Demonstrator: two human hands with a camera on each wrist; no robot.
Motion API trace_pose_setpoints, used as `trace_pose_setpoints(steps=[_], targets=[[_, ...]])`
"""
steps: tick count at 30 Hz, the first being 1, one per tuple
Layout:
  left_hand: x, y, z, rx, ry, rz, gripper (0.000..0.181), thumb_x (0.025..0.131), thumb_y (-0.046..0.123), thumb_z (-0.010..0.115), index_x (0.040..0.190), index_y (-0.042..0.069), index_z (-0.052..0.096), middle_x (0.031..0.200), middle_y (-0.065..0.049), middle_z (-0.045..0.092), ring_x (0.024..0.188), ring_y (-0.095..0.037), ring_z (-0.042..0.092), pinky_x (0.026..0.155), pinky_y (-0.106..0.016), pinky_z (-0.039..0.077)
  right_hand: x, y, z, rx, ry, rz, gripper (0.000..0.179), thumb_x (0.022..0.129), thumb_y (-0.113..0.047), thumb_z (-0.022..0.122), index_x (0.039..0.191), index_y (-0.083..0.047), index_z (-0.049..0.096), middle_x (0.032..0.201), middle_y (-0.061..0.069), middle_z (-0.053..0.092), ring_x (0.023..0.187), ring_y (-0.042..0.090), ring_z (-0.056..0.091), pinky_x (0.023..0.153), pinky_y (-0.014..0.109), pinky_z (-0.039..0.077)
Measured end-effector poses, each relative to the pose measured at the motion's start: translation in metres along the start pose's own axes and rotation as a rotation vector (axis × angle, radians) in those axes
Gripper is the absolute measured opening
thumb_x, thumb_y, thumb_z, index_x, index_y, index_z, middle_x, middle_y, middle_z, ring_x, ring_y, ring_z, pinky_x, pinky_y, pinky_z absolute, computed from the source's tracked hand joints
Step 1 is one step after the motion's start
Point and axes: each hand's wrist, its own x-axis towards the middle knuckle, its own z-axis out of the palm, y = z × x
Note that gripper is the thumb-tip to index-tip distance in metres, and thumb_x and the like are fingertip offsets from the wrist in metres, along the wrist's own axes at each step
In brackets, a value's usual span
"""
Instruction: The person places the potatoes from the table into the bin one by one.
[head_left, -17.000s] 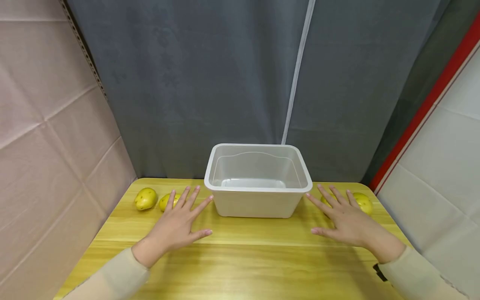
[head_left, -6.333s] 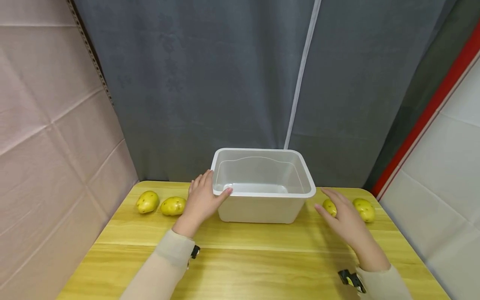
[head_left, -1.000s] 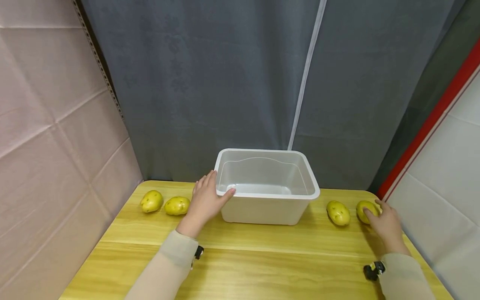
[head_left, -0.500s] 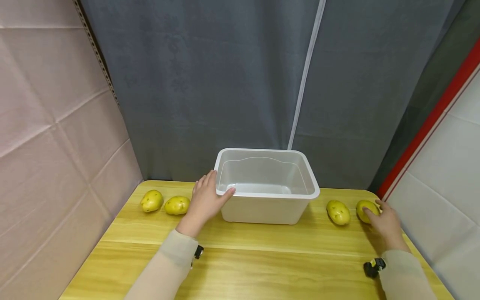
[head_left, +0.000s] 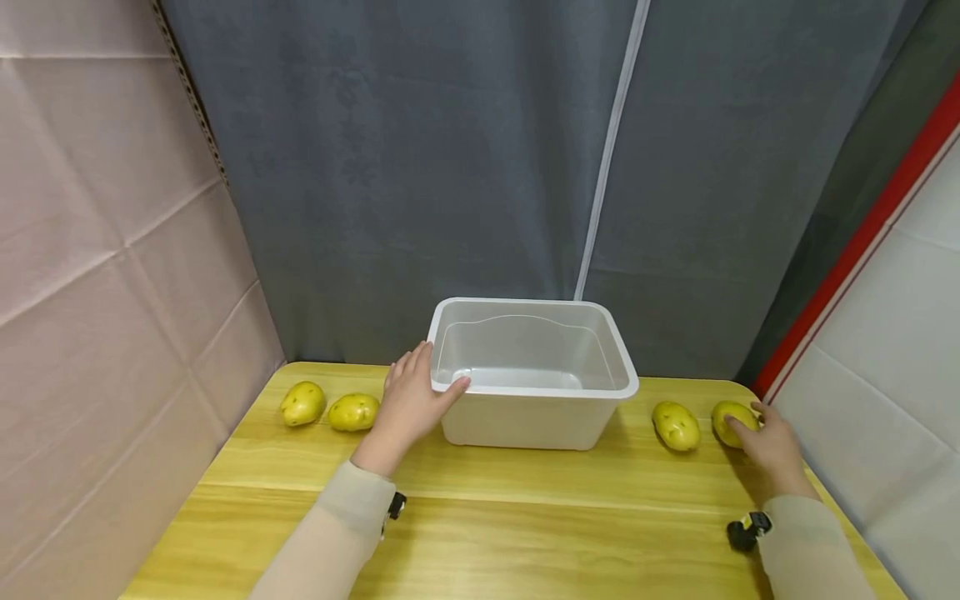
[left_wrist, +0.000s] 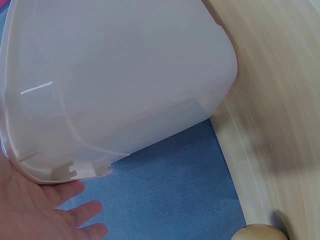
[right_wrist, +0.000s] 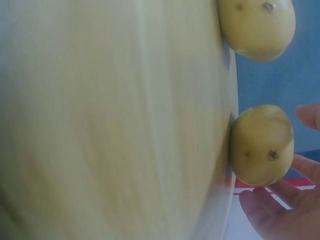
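A pale grey plastic bin (head_left: 517, 421) stands upright at the back middle of the wooden table (head_left: 480, 542), nothing inside it. At its left front corner rests my left hand (head_left: 408, 404), thumb over the rim; the left wrist view shows the fingers (left_wrist: 82, 212) straight and spread outside the wall. On the far right, my right hand (head_left: 777, 450) is at the outer yellow potato (right_wrist: 262, 145). Its fingers reach round the potato's outer side, while the thumb (right_wrist: 309, 116) stands apart from it in the right wrist view. The potato sits on the table.
Another potato (head_left: 677, 426) lies between the bin and my right hand. Left of the bin are two more potatoes, one (head_left: 355, 412) near my left wrist and one (head_left: 303, 403) farther out. A grey curtain (head_left: 420, 167) hangs behind; a white panel (head_left: 885, 333) borders the right.
Over the last second both hands hold their places. Since 6.3 s ago, my right hand has moved right from the inner potato to the outer one. Earlier, both hands were spread open beside the bin.
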Motion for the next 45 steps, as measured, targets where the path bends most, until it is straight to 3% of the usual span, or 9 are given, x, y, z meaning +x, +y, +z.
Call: trace_pose_setpoints(steps=[29,45], targets=[[-0.0004,-0.0003,0.0008,-0.001,0.009,0.001,0.098,0.091,0.070,0.053,0.155,-0.001,0.028,0.160,-0.020,0.031,0.144,-0.043,0.028,0.119,-0.059,0.015,0.0052,0.0027,0.0025,-0.006,-0.048,0.017,0.081,0.101,-0.040,0.052,0.144,0.022,0.021,0.140,0.049,0.027,0.127,0.062,0.032,0.106,0.070,0.027],[-0.0009,0.0009,-0.0009,-0.002,0.011,0.004,0.100,0.091,0.071,0.053,0.155,-0.002,0.029,0.159,-0.021,0.031,0.144,-0.044,0.028,0.119,-0.060,0.015,0.0085,0.0085,0.0019,-0.041,-0.081,-0.029,0.083,0.101,-0.042,0.053,0.143,0.023,0.022,0.139,0.050,0.028,0.125,0.063,0.033,0.104,0.071,0.028]])
